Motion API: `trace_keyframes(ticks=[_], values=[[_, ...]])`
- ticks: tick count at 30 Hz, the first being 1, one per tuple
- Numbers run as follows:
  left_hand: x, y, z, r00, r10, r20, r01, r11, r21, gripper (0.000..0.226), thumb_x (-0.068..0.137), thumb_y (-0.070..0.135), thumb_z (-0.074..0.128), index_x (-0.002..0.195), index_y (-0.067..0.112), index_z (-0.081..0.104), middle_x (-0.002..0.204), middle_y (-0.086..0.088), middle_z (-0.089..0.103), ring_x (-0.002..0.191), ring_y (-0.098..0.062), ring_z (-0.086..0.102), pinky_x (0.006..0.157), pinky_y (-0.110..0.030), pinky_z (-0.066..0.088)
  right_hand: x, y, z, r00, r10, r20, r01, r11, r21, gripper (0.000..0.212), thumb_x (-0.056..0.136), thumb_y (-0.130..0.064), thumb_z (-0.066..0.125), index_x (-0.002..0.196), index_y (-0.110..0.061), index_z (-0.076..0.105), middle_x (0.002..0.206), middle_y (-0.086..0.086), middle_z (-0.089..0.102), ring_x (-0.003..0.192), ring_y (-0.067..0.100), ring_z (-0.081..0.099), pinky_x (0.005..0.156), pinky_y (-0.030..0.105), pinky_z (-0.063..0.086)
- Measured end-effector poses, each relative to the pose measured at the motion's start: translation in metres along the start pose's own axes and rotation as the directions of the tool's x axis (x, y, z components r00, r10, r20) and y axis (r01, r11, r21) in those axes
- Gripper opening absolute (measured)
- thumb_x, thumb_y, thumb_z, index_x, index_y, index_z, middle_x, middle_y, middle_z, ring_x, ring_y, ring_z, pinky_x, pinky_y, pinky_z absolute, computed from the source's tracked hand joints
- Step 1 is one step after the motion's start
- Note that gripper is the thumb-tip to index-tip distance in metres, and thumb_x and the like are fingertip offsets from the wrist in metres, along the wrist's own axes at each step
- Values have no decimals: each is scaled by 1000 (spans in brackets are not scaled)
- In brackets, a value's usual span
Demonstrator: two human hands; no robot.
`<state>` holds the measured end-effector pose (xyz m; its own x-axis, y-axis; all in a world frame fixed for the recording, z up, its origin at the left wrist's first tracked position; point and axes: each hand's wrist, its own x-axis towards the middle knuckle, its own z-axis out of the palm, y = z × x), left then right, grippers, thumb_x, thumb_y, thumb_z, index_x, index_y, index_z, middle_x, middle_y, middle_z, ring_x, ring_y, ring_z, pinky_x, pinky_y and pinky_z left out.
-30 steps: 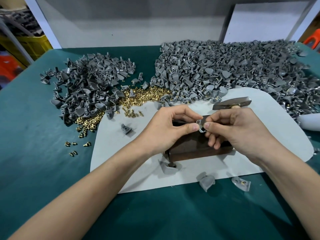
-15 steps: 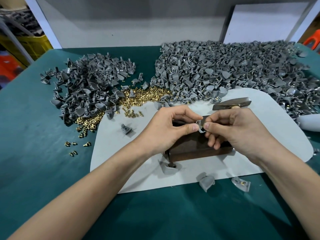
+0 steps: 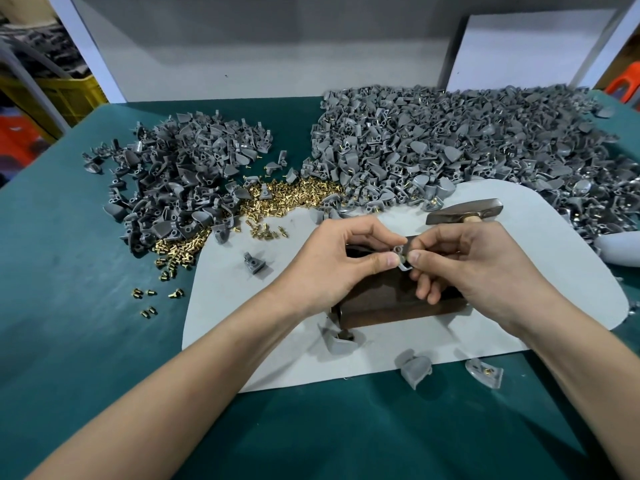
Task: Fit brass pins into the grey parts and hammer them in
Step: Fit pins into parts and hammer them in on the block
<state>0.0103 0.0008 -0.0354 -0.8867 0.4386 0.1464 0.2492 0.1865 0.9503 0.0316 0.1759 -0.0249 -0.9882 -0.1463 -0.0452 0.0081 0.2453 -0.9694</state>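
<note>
- Head view: my left hand (image 3: 332,261) pinches the part (image 3: 398,251) between thumb and forefinger, over the block (image 3: 398,306) at centre.
- My right hand (image 3: 478,268) pinches the same part from 3 o'clock; whether it also holds one of the pins (image 3: 294,192), I cannot tell.
- The part seems light, stiff and small, so fingertips at its edges should do.
- The hammer (image 3: 464,211) lies at 1 o'clock.

Left hand (image 3: 329,265), right hand (image 3: 485,268) close together; fingers (image 3: 388,260) pinch grey part (image 3: 398,250).
</note>
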Motion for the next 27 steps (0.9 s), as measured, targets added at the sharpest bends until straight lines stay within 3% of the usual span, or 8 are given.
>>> trace_keyframes(ticks=[7, 11, 12, 14, 17, 19, 23, 27], values=[[0, 2, -3, 1000, -14, 18, 14, 1000, 26, 21, 82, 1, 70, 85, 20, 64, 83, 10, 68, 81, 7, 62, 80, -7, 44, -1, -1, -6, 999, 52, 3, -53, 994, 93, 16, 90, 1, 54, 81, 7, 66, 59, 15, 65, 45, 22, 61, 42, 22, 49], [-1, -1, -3, 999, -37, 14, 36, 999, 13, 22, 80, 3, 73, 88, 21, 64, 84, 0, 71, 81, 3, 63, 80, -7, 43, -1, -2, -22, 982, -37, -187, 22, 997, -79, 16, 91, -5, 57, 81, -2, 69, 53, 7, 63, 38, 16, 54, 35, 20, 40], [-1, -1, -3, 999, -32, 12, 32, 999, 21, 23, 79, 4, 74, 89, 22, 63, 84, 1, 71, 82, 3, 63, 81, -7, 43, 0, -1, -32, 957, -114, -265, 30, 953, -303, 15, 90, -13, 61, 79, -7, 69, 52, 3, 62, 38, 14, 53, 36, 20, 39], [-1, -4, -1, 1000, -8, 2, 8, 998, 62, 24, 78, 5, 75, 90, 21, 62, 86, 4, 71, 88, 1, 65, 87, -12, 45, -1, 3, -51, 938, -145, -316, -162, 621, -766, 27, 82, -40, 68, 79, -14, 65, 57, -1, 61, 49, 14, 56, 43, 23, 38], [-3, -7, 5, 999, 30, -43, -25, 994, 102, 21, 79, 6, 75, 90, 18, 62, 95, 2, 72, 96, -6, 66, 95, -26, 48, -3, 7, -55, 915, 161, -371, -403, 284, -870, 44, 74, -55, 71, 85, -14, 57, 73, 5, 57, 68, 23, 56, 51, 28, 35], [-2, -7, 8, 997, 32, -68, -22, 990, 141, 17, 79, 8, 75, 87, 19, 64, 99, 5, 72, 100, -9, 63, 97, -32, 47, -1, 8, -55, 909, 230, -348, -411, 346, -844, 38, 76, -44, 73, 85, -10, 61, 77, 9, 60, 74, 26, 58, 56, 30, 39], [-3, -9, 9, 995, 20, -93, 0, 976, 217, 15, 81, 15, 75, 81, 26, 66, 113, 13, 64, 115, -5, 54, 106, -35, 38, -3, -3, -62, 910, 334, -246, -411, 806, -427, 17, 82, -10, 65, 80, 5, 61, 52, 8, 56, 42, 17, 51, 41, 20, 38], [-3, -11, 12, 991, 27, -134, 6, 970, 243, 11, 80, 19, 75, 80, 26, 67, 110, 15, 64, 111, -4, 54, 104, -31, 39, -9, -8, -69, 933, 320, -161, -337, 937, -92, 8, 85, 2, 59, 90, 5, 53, 45, 3, 53, 31, 15, 43, 33, 19, 35]])
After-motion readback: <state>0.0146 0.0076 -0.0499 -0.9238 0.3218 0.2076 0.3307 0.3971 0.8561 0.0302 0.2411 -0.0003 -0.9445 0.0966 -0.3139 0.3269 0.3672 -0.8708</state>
